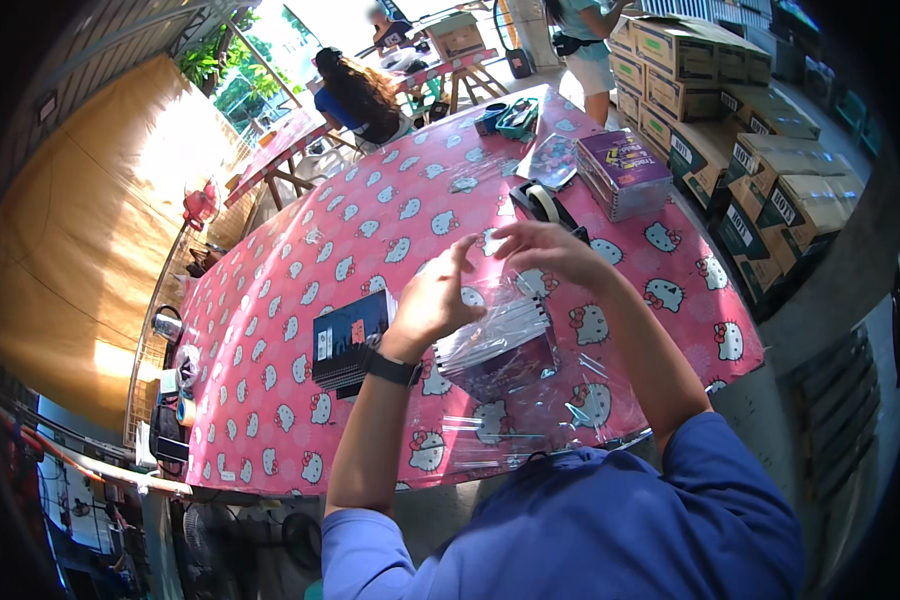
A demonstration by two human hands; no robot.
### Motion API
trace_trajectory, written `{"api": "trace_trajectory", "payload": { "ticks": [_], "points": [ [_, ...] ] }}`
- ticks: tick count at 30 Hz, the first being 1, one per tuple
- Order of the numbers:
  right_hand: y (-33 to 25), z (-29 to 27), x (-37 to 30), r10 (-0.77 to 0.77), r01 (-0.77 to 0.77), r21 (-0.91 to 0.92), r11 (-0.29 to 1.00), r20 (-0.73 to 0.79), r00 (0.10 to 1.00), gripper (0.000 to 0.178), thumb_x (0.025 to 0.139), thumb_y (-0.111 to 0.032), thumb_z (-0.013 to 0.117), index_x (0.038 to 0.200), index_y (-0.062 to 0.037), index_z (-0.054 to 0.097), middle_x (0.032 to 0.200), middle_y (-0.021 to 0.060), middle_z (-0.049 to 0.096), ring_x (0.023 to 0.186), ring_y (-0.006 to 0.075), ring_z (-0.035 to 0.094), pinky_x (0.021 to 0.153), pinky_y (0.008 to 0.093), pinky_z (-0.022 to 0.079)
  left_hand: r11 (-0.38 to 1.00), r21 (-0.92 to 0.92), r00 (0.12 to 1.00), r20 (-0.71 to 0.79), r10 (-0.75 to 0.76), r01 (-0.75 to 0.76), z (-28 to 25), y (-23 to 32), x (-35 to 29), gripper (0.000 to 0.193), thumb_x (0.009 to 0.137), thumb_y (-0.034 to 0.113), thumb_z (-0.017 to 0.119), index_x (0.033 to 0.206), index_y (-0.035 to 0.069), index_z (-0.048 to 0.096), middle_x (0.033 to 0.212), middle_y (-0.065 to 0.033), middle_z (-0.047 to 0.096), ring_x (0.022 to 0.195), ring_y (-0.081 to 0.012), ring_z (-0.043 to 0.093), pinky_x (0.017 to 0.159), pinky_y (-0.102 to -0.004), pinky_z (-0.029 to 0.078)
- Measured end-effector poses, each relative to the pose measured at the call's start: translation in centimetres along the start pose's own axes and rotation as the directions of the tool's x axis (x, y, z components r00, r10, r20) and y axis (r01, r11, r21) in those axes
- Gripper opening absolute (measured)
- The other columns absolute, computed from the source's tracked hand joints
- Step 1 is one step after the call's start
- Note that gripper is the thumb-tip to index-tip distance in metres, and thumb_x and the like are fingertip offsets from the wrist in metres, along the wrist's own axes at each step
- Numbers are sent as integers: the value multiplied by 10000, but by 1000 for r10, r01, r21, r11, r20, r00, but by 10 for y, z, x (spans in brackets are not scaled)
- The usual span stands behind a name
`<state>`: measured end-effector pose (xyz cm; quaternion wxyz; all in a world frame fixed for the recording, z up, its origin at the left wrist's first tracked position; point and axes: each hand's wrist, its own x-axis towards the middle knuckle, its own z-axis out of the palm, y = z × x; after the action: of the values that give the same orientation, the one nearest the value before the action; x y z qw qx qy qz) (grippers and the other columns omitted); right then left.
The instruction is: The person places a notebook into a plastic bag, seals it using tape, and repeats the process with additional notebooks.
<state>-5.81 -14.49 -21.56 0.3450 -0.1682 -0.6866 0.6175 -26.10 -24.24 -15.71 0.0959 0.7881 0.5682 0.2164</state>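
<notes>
Your left hand [436,305], part-open, thumb apart from raised fingers, is above the near-side stack of spiral-bound notebooks [495,338]; nothing shows in its grasp. Your right hand [552,252] is half-curled over the stack's far side; cannot tell whether it pinches film. Stack lies on the pink tablecloth [255,385], clear film [592,385] on and beside it. Dark notebooks [350,335] to its left; tape dispenser [545,205] beyond, near purple-covered books [622,170].
</notes>
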Motion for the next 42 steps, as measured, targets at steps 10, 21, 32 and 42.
{"api": "trace_trajectory", "payload": {
  "ticks": [10, 21, 32, 42],
  "points": [
    [13, -7, -24, -35, 45, 58, 997, -157, 987, 273, 845, -197, 656, 1041, -9, 639, 935, 16, 648, 867, 75, 570, 787, 238, 442, 965, -245, 994, 29, 105, -95, 13, -14, 10, 324, 686, -7, 612, 996, 79, 654, 626, -56, 575, 570, -111, 565, 547, -257, 458],
    [15, 19, -9, 93, -1, -458, 889, 179, 980, 225, 753, -201, 726, 910, -45, 690, 763, 44, 668, 715, 111, 598, 678, 286, 477, 631, -760, 945, -300, -129, -155, -12, -17, -17, 331, 772, 193, 732, 1046, 30, 643, 829, -62, 657, 729, -115, 609, 668, -263, 495],
    [-38, 34, 7, -70, 89, -395, 914, 62, 996, 317, 761, -180, 726, 1041, -50, 653, 909, 51, 673, 852, 120, 613, 759, 286, 478, 749, -609, 898, -438, -43, -261, -1, -54, -37, 318, 758, 200, 755, 1009, 34, 651, 972, -73, 665, 878, -120, 605, 754, -280, 485],
    [6, 48, -6, 203, -129, -454, 882, 119, 972, 340, 766, -269, 692, 1042, -72, 679, 904, 95, 690, 804, 162, 622, 761, 307, 474, 655, -681, 945, 233, -229, 326, 47, -87, -60, 362, 791, 146, 712, 1100, -19, 625, 982, -50, 672, 897, -109, 588, 818, -283, 459]
  ]
}}
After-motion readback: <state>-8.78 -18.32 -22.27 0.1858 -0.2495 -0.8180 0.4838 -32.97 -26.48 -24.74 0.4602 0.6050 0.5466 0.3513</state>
